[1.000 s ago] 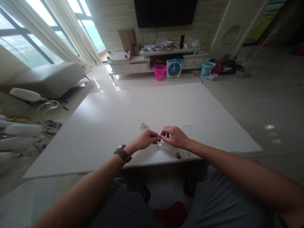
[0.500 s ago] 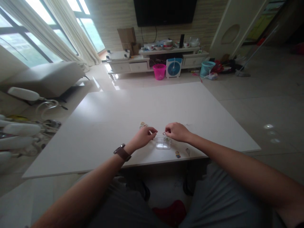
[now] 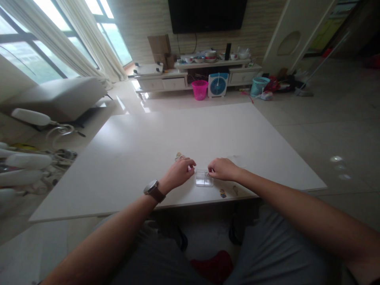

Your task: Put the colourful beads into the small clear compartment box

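Observation:
A small clear plastic box (image 3: 204, 181) with compartments lies near the table's front edge. My right hand (image 3: 223, 169) reaches in from its right, with the fingertips pinched low over the far right compartment. Something tiny is at those fingertips, too small to make out. To the left of the box, my left hand (image 3: 179, 171) hovers with curved fingers and the thumb apart, and no held thing shows. Just beyond it sits a little pile of small coloured pieces (image 3: 179, 156), partly covered by the hand. A yellow-and-blue cartoon figure piece (image 3: 222, 193) and a pale small piece (image 3: 235, 190) lie right of the box.
The white table (image 3: 142, 146) spreads out around the hands. A faint clear flat piece (image 3: 238, 161) rests behind my right forearm. Across the floor stand a pink basket (image 3: 199, 90), a blue fan (image 3: 218, 84) and a light-blue basket (image 3: 259, 86).
My right hand has come down and slightly right, bringing its pinched fingers from above the box, where a thin loop showed, to the far right compartment. My left hand has barely moved.

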Demonstrator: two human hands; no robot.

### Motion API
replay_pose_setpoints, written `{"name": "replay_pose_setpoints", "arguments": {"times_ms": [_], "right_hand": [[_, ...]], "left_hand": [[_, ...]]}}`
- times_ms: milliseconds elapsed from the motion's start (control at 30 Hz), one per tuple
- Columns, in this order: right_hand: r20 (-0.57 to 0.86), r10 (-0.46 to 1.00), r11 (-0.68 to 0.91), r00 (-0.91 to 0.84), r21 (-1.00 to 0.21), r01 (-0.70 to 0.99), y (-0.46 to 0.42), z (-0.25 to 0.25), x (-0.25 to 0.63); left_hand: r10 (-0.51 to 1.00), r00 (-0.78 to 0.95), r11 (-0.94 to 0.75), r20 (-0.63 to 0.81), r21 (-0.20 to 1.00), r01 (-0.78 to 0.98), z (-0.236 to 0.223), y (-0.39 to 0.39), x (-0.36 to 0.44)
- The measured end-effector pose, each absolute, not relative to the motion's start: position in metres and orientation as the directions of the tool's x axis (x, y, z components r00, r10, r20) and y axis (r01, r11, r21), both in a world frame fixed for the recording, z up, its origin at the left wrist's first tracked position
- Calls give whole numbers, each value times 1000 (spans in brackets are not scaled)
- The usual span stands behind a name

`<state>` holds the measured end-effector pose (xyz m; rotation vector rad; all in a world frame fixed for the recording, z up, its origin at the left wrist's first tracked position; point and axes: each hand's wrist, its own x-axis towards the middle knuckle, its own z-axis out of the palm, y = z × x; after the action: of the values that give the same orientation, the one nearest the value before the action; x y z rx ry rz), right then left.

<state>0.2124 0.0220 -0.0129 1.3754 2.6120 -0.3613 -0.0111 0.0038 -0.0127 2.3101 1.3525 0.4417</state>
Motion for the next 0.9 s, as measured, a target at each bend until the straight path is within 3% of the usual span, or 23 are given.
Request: {"name": "replay_pose_setpoints", "arguments": {"times_ms": [400,633,900], "right_hand": [[-204,776,582,-597,-131,802,21,-13,214],[-238,741,610,-628,-153,777,20,-15,214],[-186,765,599,-616,-145,788,19,-10,214]], "left_hand": [[879,473,-436,64,510,741,-12,8,-16],[940,339,-321,48,467,824,-9,39,-54],[979,192,-143,-71,436,889,-31,62,-89]]}}
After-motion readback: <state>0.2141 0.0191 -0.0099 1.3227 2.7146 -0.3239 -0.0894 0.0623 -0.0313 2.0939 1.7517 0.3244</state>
